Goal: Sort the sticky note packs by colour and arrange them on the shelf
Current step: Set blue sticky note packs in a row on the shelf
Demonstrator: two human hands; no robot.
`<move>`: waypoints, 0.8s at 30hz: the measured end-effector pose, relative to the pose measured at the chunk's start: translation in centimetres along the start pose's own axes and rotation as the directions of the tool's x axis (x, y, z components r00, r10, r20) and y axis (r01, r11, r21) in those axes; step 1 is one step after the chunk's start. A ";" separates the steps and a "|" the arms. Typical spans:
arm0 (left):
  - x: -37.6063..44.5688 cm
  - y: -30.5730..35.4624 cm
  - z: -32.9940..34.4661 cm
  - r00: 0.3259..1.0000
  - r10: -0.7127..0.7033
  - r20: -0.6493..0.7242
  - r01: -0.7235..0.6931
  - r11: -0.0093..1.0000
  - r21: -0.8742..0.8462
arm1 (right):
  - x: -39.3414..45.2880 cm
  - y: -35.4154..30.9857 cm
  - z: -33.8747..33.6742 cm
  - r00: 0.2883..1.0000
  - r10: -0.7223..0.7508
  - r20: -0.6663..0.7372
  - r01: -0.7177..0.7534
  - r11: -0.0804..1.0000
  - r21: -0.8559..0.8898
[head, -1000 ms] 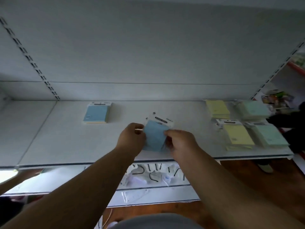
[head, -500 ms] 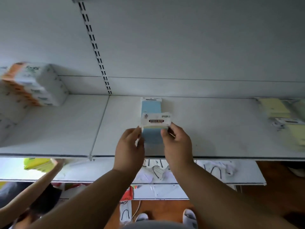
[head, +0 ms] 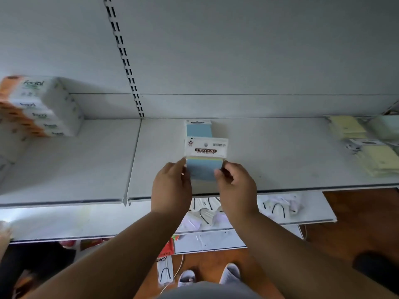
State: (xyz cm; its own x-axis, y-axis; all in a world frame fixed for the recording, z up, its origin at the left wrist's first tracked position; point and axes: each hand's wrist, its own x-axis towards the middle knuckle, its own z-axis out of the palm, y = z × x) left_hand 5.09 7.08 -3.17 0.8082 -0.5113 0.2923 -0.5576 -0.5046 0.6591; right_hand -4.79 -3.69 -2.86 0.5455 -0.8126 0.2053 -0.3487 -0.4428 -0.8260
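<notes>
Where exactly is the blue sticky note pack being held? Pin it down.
Head view, centre: the held blue pack is gripped between the left hand and right hand, above the shelf, just in front of the other blue pack.

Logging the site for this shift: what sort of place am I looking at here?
Most likely a small shop's stockroom or aisle: slotted white retail shelving, stacked facial tissue packs, and packaged sticky note packs laid out in colour groups on the shelf.
</notes>
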 end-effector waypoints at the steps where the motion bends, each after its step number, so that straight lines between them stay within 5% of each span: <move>1: 0.1 0.0 0.0 0.999 -0.042 -0.004 0.042 0.999 -0.022 | 0.1 0.0 -0.1 1.000 0.014 -0.006 -0.014 1.000 0.019; 10: 2.2 0.0 -0.6 0.929 -0.221 0.299 0.144 0.955 0.259 | 3.2 -0.3 -0.6 0.950 0.124 0.287 -0.016 0.937 -0.349; 15: 2.8 -0.8 -1.4 0.898 -0.220 0.382 0.121 0.956 0.267 | 3.2 -0.1 -1.2 0.949 0.082 0.303 0.050 0.913 -0.405; 24: 1.7 -1.7 -0.8 0.872 0.037 0.488 -0.215 0.925 0.314 | 2.1 1.9 -2.8 0.893 -0.091 0.441 0.272 0.889 -0.368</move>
State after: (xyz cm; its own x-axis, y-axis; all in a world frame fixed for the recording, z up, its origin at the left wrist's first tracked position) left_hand 7.59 7.61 -3.19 0.5913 -0.8043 -0.0586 -0.7492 -0.5748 0.3291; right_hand -6.44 -7.34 -2.56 0.8546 -0.5187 0.0271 -0.4424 -0.7543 -0.4851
